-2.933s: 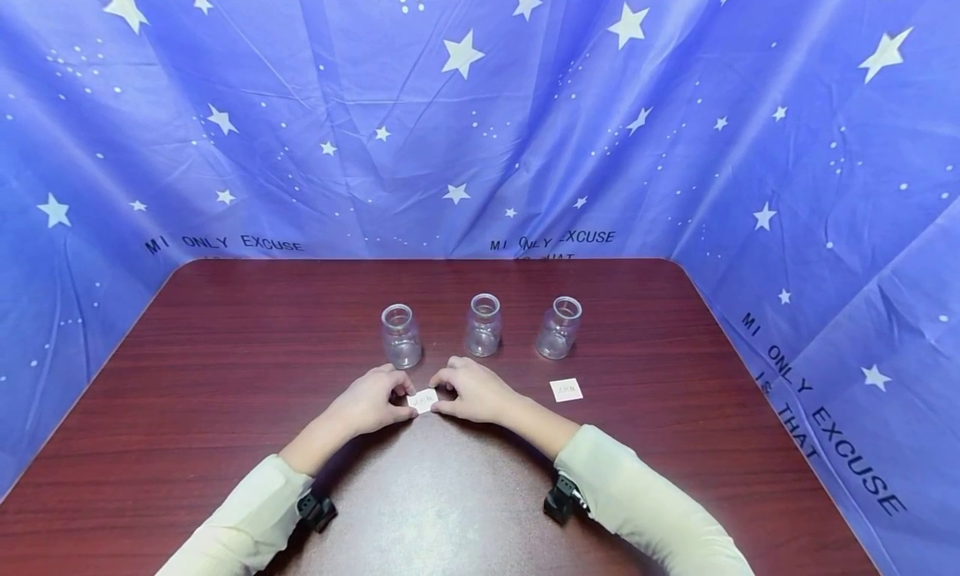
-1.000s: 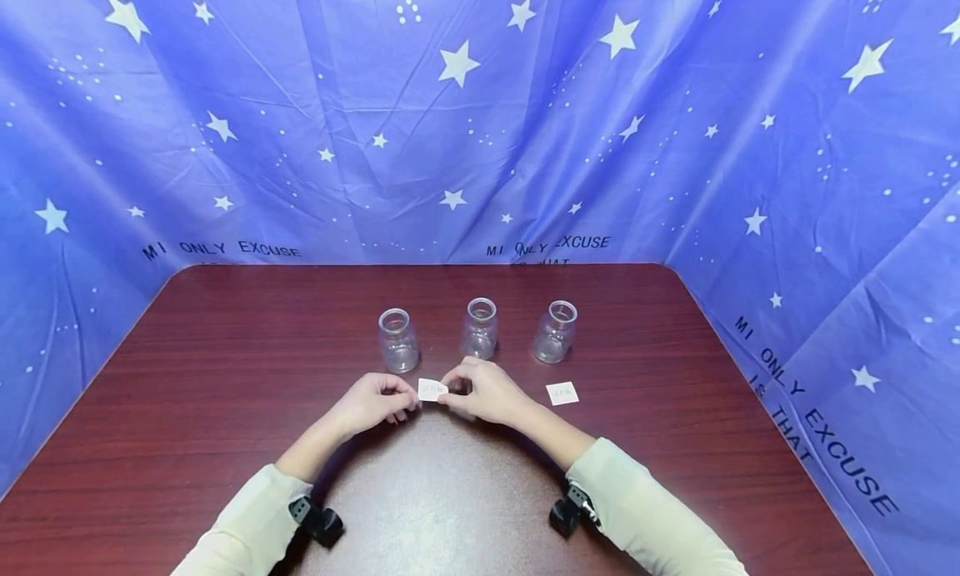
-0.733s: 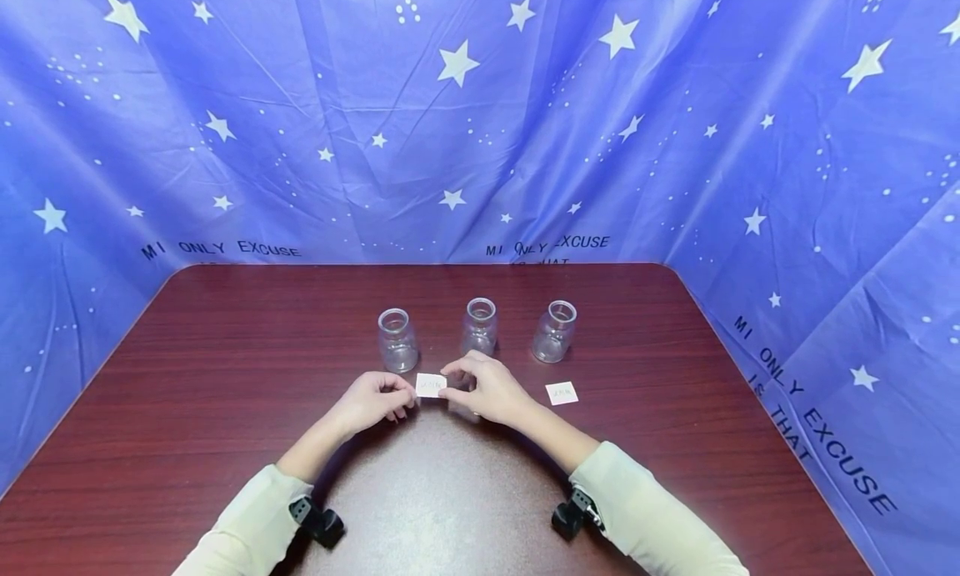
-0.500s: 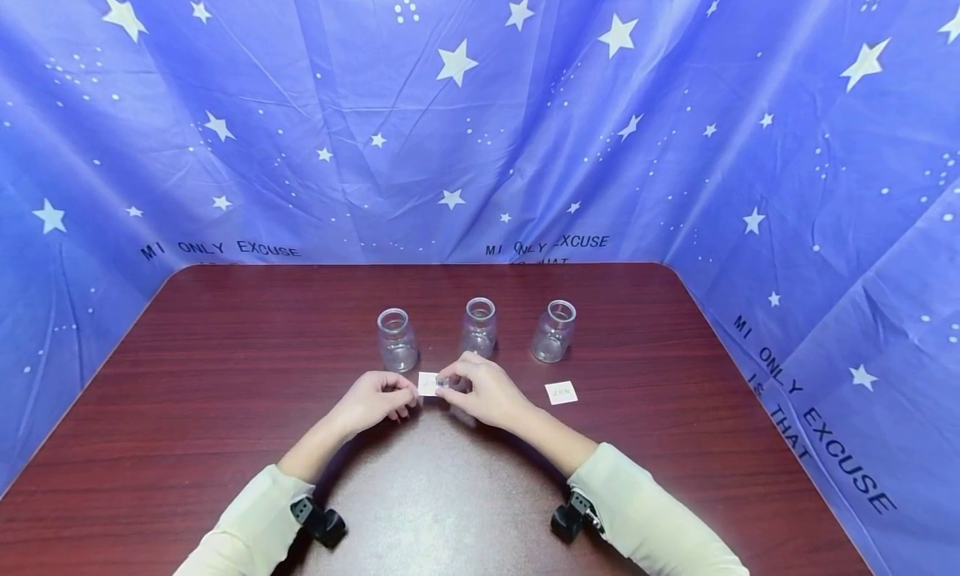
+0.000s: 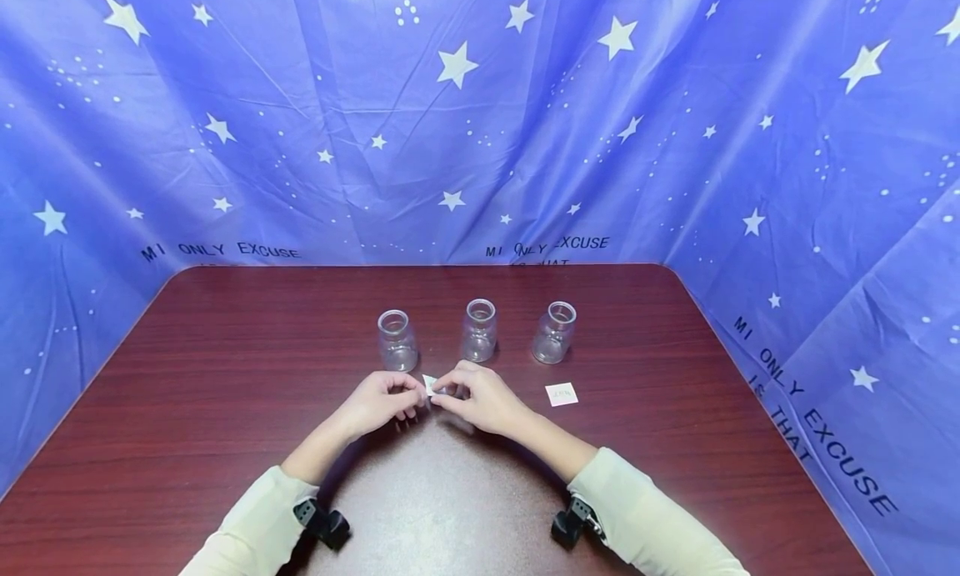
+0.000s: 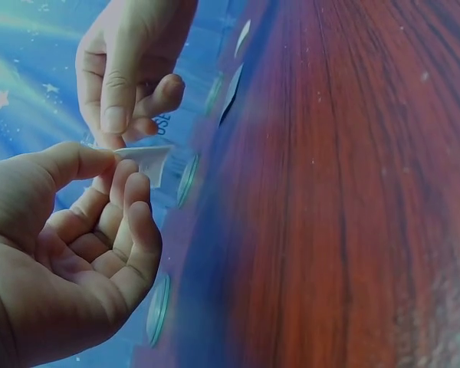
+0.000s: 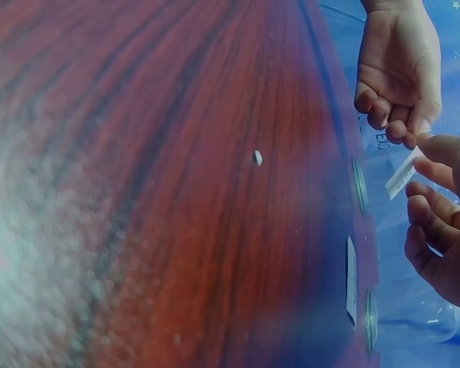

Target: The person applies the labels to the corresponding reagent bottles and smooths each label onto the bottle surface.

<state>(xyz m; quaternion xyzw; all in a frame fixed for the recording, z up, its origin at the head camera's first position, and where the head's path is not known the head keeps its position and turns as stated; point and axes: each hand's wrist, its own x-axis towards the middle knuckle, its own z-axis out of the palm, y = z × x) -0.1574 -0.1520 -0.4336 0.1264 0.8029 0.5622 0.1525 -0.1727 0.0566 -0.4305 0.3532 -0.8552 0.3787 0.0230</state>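
Observation:
Over the table, in front of the left and middle jars, both hands meet at a small white paper label (image 5: 429, 384) with faint writing. My left hand (image 5: 378, 405) pinches its edge between thumb and index finger, the other fingers loosely bent. From the opposite side my right hand (image 5: 482, 399) pinches it too, covering much of it in the head view. The left wrist view shows the label (image 6: 149, 162) slanting out beyond the fingertips. In the right wrist view the label (image 7: 401, 178) hangs below the meeting fingertips, its writing partly visible.
Three clear glass jars stand in a row behind the hands: left (image 5: 397, 343), middle (image 5: 480, 333) and right (image 5: 554, 334). A second white label (image 5: 561, 393) lies before the right jar. A starry blue cloth (image 5: 457, 142) hangs around the dark red table (image 5: 187, 393).
The label, earlier facing up between the hands, now stands tilted and mostly hidden. The right hand has shifted left, so the fingertips meet; the left hand has moved slightly right.

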